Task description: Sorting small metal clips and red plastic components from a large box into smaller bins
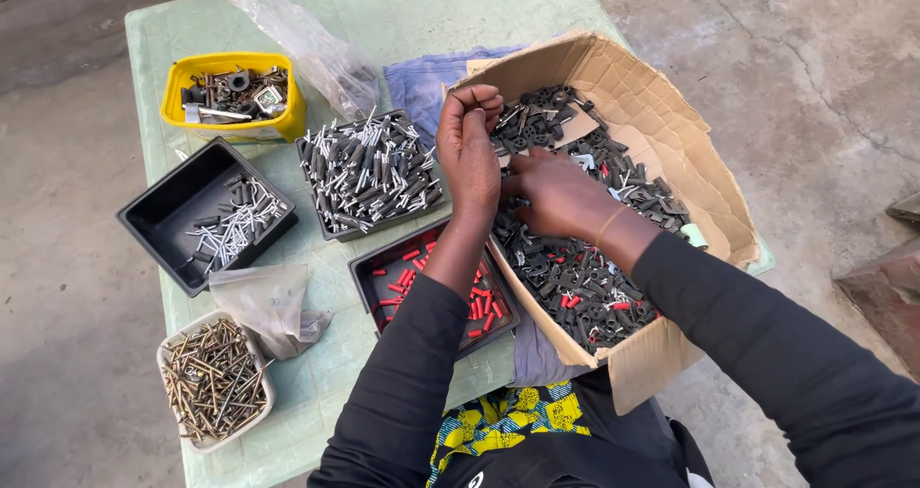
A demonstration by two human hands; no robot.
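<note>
While both arms reach over a pale green table (402, 9), each line below reads by clock face from its middle.

Left hand: the left hand (469, 148) is raised at about 2 o'clock, fingers curled narrow with the tips pinched together; what they pinch is too small to tell.
Right hand: the right hand (556, 198) lies palm down at 3 o'clock, fingers half bent, resting on the small dark parts (575, 277).
Box: a torn cardboard box (671, 152) at 3 o'clock holds those parts, a few red pieces among them.
Near trays: a black tray of grey pegs (369, 170) sits just beside the left hand at 12 o'clock; a black tray of red caps (431, 287) lies under the left forearm at 5 o'clock.
Far trays: a yellow tub (233, 95) at 11, a black tray (192, 210) at 9, a white tub of brass screws (213, 381) at 7.
</note>
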